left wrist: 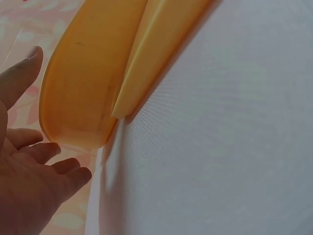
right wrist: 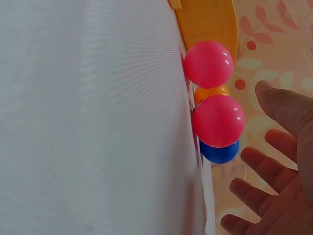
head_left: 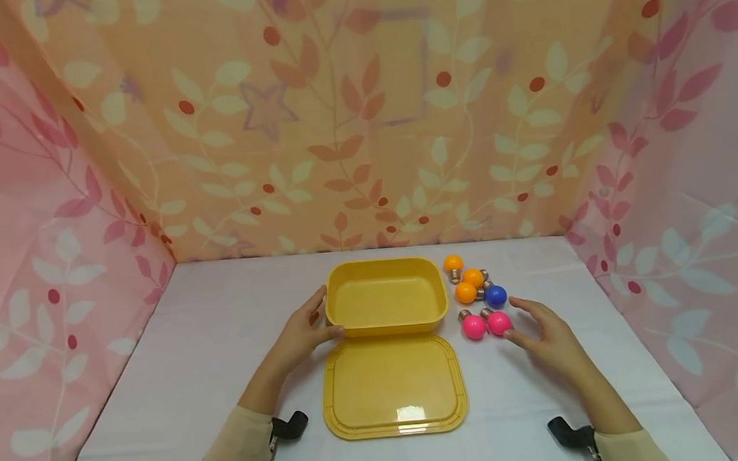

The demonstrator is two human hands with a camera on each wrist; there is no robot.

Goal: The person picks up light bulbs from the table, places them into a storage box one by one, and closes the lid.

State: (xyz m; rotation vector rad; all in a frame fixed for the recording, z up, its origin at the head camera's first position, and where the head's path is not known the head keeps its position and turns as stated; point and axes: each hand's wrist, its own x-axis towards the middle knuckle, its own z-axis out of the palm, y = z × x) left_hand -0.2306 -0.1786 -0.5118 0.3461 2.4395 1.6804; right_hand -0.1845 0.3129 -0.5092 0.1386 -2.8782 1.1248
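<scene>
A yellow rectangular box (head_left: pixel 389 329) stands open at the middle of the table, and its yellow lid (head_left: pixel 393 386) lies flat just in front. My left hand (head_left: pixel 302 334) is at the box's left side, thumb and fingers spread around the near left corner. To the right of the box lie small toy light bulbs: orange bulbs (head_left: pixel 466 293), a blue bulb (head_left: pixel 496 296) and two pink bulbs (head_left: pixel 474 327). Beside the right pink bulb (right wrist: pixel 218 121) hovers my right hand (head_left: pixel 550 338), its fingers spread and nothing between them.
White cloth covers the table (head_left: pixel 220 305). Patterned fabric hangs as a back wall (head_left: pixel 361 117), with pink floral side walls at left (head_left: pixel 54 231) and right (head_left: pixel 682 201). A black wrist camera (head_left: pixel 290 426) sits on the left sleeve, another camera (head_left: pixel 569 433) on the right.
</scene>
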